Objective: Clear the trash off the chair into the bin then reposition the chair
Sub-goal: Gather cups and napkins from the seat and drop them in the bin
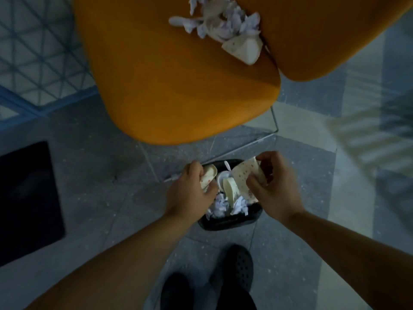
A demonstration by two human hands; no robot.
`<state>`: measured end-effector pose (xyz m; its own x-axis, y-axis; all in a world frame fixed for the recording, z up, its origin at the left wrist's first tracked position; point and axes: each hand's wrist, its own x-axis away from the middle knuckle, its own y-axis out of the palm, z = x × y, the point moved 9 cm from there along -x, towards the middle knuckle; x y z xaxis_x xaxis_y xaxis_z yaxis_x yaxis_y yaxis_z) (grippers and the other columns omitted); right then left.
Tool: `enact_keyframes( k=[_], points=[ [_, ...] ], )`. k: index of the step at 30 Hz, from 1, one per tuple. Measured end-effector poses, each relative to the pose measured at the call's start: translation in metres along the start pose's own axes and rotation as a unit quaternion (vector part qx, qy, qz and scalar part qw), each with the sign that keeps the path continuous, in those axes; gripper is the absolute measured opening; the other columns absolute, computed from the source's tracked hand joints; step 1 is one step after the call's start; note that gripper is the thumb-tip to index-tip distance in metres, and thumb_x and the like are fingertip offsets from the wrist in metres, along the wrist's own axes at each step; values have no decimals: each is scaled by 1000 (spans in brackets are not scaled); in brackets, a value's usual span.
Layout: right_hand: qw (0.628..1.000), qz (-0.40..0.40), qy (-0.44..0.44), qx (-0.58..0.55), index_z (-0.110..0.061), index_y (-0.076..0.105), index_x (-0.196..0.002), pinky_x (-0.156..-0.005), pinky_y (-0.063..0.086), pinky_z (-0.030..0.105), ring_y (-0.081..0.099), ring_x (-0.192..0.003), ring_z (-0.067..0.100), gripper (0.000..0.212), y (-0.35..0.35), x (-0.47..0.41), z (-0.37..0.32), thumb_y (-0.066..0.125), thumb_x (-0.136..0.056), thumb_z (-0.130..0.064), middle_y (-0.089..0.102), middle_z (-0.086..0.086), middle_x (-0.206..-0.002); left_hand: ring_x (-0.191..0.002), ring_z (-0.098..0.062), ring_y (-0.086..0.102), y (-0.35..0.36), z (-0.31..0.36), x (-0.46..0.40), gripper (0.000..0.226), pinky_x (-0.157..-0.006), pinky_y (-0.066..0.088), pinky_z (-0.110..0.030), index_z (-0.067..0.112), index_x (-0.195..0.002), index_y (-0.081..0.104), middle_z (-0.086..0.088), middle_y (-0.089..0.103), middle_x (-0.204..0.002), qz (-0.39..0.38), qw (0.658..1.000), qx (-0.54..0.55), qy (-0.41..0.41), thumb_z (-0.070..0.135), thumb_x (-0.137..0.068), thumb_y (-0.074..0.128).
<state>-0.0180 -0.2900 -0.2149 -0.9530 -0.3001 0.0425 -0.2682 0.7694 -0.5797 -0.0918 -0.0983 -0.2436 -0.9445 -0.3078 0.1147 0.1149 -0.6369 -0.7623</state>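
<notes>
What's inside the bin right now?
The black bin holds crumpled paper scraps, a flattened paper cup and a white plastic piece. Both hands, holding more trash, cover the rest; its bottom is hidden.

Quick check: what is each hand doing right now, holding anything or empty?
Left hand: closed on a crumpled paper cup, over the bin.
Right hand: closed on a speckled paper wrapper, also over the bin.
</notes>
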Motion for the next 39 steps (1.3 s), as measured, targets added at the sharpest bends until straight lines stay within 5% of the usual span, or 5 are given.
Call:
enact_keyframes(
  k=[8, 14, 18, 26, 39],
  points=[
    [998, -6, -47, -36, -31, 42, -98, -60, 44, 19, 55, -74, 6, 38, 48, -3, 6, 66, -75, -14, 53, -9, -86, -113, -33, 58, 98, -69, 10, 72, -86, 49, -36, 9, -127, 45, -14, 56, -127, -160, 970, -27, -183, 44, -73, 77],
    [973, -181, 88, 115, -19, 41, -130, -87, 45, 33, 51, -114, 26, 60, 102, 11, 83, 73, -80, -18, 46, 5, -129, -80, -32, 58, 47, -48, -17, 37, -62, 43, -38, 13, -99, 47, -12, 56, -99, -99, 988, 25, -117, 22, -75, 73],
    [977, -178, 64, 98, -23, 37, -133, -85, 45, 32, 52, -116, 23, 62, 87, -4, 73, 71, -81, -19, 43, 2, -134, -75, -23, 58, -2, -2, -45, 21, -63, 46, -36, 15, -91, 53, -5, 58, -91, -20, 997, 57, -38, 18, -79, 69],
    [987, -140, -71, 31, -38, 45, -120, -72, 48, 15, 45, -96, -20, 38, 2, -58, -9, 60, -89, -22, 40, -31, -111, -76, -25, 57, -33, 64, -57, 17, -74, 48, -47, 14, -103, 58, 7, 53, -79, -118, 992, 27, 26, 24, -92, 63],
    [974, -49, -212, 58, -27, 49, -122, -67, 50, 38, 48, -95, 3, 33, -75, -184, -171, 58, -91, -24, 48, -9, -122, -73, -21, 61, -181, 173, -189, 26, -69, 51, -43, 19, -114, 58, 0, 61, -97, 30, 993, -1, 111, 28, -90, 66]
  ],
)
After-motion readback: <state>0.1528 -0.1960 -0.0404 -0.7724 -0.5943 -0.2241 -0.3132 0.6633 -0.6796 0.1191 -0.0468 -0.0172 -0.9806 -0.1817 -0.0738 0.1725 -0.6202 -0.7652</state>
